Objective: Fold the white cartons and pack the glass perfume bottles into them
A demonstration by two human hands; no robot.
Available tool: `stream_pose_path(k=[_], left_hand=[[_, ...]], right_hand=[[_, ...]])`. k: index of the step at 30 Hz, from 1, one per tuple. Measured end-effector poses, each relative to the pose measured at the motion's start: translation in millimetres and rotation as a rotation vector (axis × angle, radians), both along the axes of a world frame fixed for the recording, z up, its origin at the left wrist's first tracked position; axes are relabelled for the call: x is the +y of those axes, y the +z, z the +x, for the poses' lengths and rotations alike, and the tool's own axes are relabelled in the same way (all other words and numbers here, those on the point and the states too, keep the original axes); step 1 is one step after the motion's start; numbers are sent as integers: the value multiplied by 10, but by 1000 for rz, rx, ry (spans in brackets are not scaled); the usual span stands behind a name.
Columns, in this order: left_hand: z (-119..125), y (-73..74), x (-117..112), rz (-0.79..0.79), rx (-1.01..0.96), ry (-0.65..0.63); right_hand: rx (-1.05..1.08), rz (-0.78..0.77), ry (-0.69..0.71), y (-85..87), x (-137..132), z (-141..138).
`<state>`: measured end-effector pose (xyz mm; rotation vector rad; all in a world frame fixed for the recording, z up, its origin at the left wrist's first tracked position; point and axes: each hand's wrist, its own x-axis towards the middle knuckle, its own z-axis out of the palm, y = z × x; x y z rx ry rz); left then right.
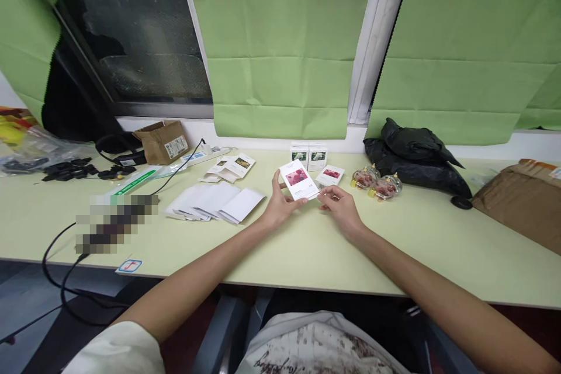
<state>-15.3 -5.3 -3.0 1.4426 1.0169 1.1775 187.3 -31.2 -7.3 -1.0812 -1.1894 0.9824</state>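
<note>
Between my two hands, above the table, is a small white carton with a pink flower picture on its front. My left hand grips it along the left side and lower edge. The fingers of my right hand pinch its lower right corner. Just behind lies another white carton with a pink flower print. Two white boxes with white-flower pictures stand at the back. On the left are a pile of flat white cartons and a few flat cartons with yellowish prints.
Round glass bottles with gold parts sit right of my hands, before black plastic bags. A brown cardboard box is far right. Leftward are an opened brown box, a power strip and black cables over the table edge.
</note>
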Motion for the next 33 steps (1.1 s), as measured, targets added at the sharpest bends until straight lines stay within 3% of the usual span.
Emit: stream_pose_path(k=[9, 15, 19, 22, 25, 28, 33], left_hand=[[10, -11, -2, -37, 13, 22], [54, 24, -20, -199, -137, 2], [50, 59, -48, -299, -282, -92], [7, 74, -43, -362, -306, -217], [-52, 60, 32, -338, -220, -255], [-125, 33, 154, -193, -17, -201], [-256, 74, 224, 74, 438, -118]], right_hand=[[2, 11, -3, -51, 37, 6], [-103, 136, -17, -60, 64, -1], [-228, 204, -43, -58, 60, 6], [-499, 287, -92, -28, 30, 42], [-722, 364, -46, 19, 7, 114], [-854, 392, 10, 70, 41, 219], [-1188, 337, -147, 58, 260, 412]])
